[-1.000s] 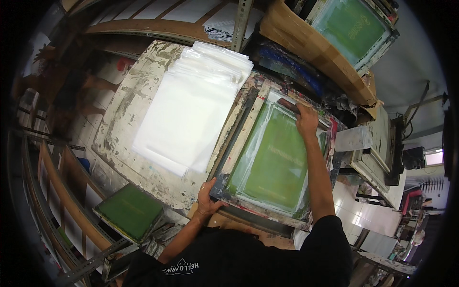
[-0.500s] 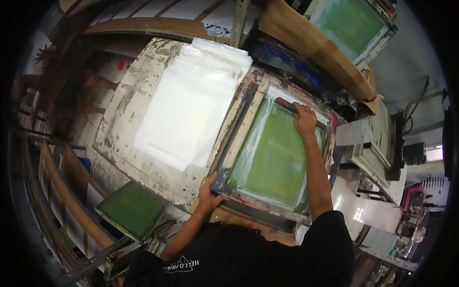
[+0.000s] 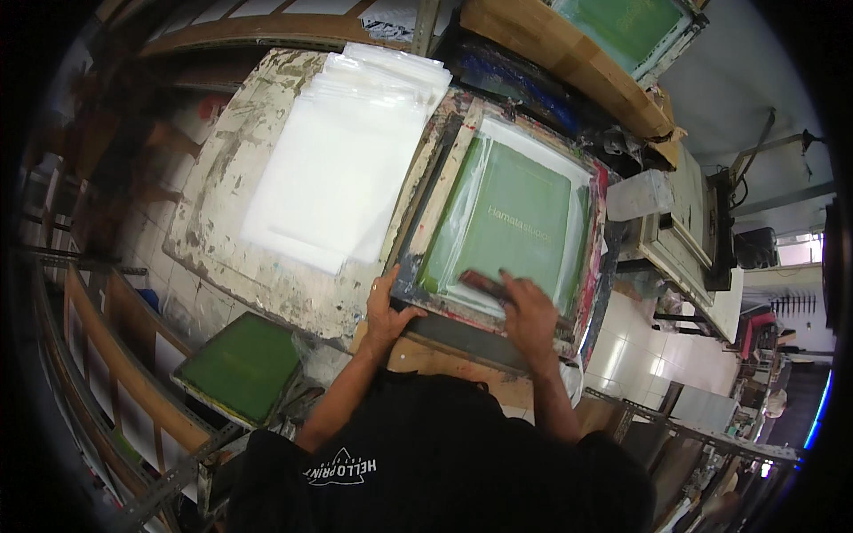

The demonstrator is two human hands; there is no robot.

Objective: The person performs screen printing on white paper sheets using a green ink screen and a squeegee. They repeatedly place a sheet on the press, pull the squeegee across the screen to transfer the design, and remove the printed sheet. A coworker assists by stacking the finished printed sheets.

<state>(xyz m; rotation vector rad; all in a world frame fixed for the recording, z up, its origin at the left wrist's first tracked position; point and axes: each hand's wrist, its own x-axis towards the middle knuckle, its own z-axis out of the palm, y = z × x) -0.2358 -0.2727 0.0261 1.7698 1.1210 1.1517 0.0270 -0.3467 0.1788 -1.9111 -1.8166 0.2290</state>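
Observation:
A screen-printing frame [image 3: 437, 197] with green mesh [image 3: 506, 191] lies tilted on the worktable, pale lettering showing in its middle. My left hand [image 3: 384, 309] is closed around the frame's near left corner, with the thumb along its front edge. In my right hand [image 3: 531, 318] is a squeegee [image 3: 482, 286], slightly blurred, at the near end of the mesh; the fingers wrap its handle and hide part of it. Left of the frame, a stack of white sheets in clear plastic [image 3: 333, 164] rests on a paint-stained board [image 3: 213, 182].
Another green screen [image 3: 240, 362] sits at the lower left, near a rack [image 3: 138, 355] of boards. Behind the frame stands a long brown cardboard piece [image 3: 569, 58], with a further screen [image 3: 622, 31] beyond. A translucent container [image 3: 641, 195] is on the right. A blurred person [image 3: 124, 142] is at far left.
My right hand has drawn the squeegee from the far end of the mesh to the near end. The lettering now shows clearly. My left hand keeps its hold on the corner; the view has shifted slightly.

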